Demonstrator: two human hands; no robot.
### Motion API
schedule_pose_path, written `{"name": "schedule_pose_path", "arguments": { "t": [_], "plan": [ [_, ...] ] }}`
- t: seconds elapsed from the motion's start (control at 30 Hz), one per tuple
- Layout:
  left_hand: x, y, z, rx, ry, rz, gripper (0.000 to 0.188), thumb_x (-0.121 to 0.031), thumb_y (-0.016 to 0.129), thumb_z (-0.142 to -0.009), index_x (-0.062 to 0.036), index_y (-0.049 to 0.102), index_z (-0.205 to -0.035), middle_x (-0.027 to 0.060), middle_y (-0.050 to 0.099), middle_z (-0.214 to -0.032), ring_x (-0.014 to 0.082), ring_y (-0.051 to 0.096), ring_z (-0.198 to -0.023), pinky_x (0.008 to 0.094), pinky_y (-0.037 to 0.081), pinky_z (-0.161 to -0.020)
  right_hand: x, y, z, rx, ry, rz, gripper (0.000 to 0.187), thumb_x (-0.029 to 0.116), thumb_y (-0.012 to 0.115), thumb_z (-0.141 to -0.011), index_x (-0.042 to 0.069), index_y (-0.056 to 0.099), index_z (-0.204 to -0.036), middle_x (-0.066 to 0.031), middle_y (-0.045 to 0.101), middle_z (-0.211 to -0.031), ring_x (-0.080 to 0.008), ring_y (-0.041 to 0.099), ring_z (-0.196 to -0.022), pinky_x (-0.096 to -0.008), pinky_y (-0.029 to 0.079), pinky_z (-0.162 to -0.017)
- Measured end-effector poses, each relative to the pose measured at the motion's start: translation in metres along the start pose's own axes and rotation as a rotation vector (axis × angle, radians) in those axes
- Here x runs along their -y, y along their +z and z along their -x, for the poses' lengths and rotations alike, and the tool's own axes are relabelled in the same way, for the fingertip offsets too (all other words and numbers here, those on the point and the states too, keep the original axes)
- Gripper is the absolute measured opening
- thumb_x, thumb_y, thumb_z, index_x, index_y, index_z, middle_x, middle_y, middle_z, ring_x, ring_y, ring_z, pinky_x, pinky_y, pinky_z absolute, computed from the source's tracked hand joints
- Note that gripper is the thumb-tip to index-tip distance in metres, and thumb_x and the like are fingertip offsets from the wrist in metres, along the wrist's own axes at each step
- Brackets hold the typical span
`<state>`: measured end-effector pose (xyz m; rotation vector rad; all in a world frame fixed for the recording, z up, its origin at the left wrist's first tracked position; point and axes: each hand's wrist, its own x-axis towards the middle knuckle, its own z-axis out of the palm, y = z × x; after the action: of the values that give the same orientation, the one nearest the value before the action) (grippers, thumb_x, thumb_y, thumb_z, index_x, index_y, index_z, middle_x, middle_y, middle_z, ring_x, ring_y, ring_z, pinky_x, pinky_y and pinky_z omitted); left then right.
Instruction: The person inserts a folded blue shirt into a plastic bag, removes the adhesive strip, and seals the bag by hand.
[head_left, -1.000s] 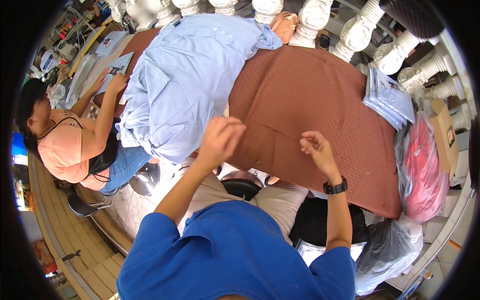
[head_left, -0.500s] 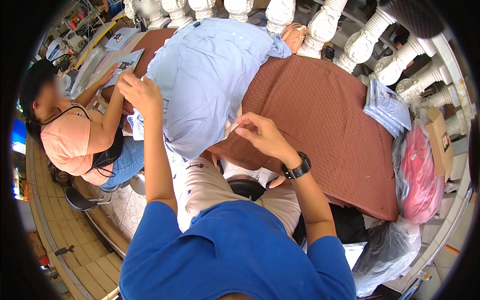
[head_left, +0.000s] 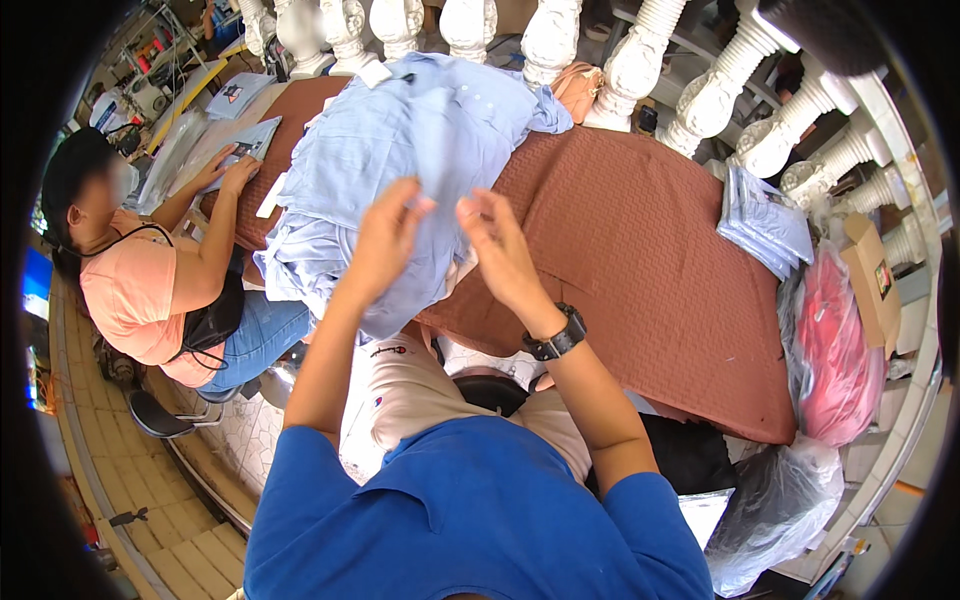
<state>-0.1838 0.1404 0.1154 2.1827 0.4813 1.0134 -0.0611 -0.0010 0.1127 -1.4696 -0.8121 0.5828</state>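
Observation:
Pale blue shirts [head_left: 350,150] lie in a loose, rumpled heap on the brown-covered table. Above the heap's near part is my left hand [head_left: 390,235], its fingers bent and smeared by motion. My right hand [head_left: 498,245], with a dark watch [head_left: 556,333] on the wrist, hovers just to the right of it. Its fingers are curved and apart, and I see nothing held in them. A narrow gap separates the two hands. Buttons show on the cloth at the far side. A white strip [head_left: 271,196] sticks out at the heap's left edge.
At left, a person in a peach top [head_left: 140,300] touches a bagged garment [head_left: 245,145]. Folded blue garments in clear bags [head_left: 765,222] lie at the table's right edge, beside a bagged red bundle [head_left: 842,345] and a cardboard box [head_left: 872,285]. White balusters [head_left: 550,40] line the back.
My left hand has moved right and nearer, over the heap. My right hand has risen slightly. More of the heap's left side shows, and the other person's hands have lowered onto the bagged garment.

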Motion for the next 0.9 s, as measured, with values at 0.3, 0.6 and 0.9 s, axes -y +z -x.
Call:
{"name": "schedule_pose_path", "arguments": {
  "t": [0.3,0.6,0.9],
  "plan": [
    [0.0,0.038,-0.014,0.147,-0.178,0.384,0.016,-0.01,0.058,-0.105,-0.0015,0.062,-0.117,0.0095,0.068,-0.112,0.0169,0.067,-0.091,0.0315,0.055,-0.083,-0.036,-0.044,-0.042,-0.267,-0.009,-0.321,0.028,0.025,0.056,-0.108,-0.001,0.065,-0.115,-0.0007,0.067,-0.104,-0.007,0.055,-0.094,-0.027,0.047,-0.082],
    [0.029,0.073,-0.184,0.031,0.243,-0.124,0.064,0.011,0.064,-0.086,-0.0118,0.048,-0.144,0.0165,0.05,-0.137,0.0331,0.065,-0.113,0.0418,0.055,-0.095,0.109,-0.121,-0.038,-0.034,-0.373,-0.333,0.031,0.027,0.056,-0.109,0.001,0.066,-0.122,-0.0037,0.071,-0.119,-0.0087,0.064,-0.103,-0.0253,0.049,-0.094],
    [0.028,0.156,-0.25,0.184,0.19,-0.351,0.067,0.007,0.073,-0.074,-0.0158,0.059,-0.136,0.0171,0.055,-0.133,0.04,0.06,-0.12,0.0463,0.052,-0.1,0.131,-0.176,0.017,-0.024,-0.339,0.134,0.03,0.026,0.057,-0.109,0.003,0.059,-0.09,0.008,0.045,-0.079,-0.0026,0.036,-0.075,-0.0235,0.033,-0.064]
  ]
}}
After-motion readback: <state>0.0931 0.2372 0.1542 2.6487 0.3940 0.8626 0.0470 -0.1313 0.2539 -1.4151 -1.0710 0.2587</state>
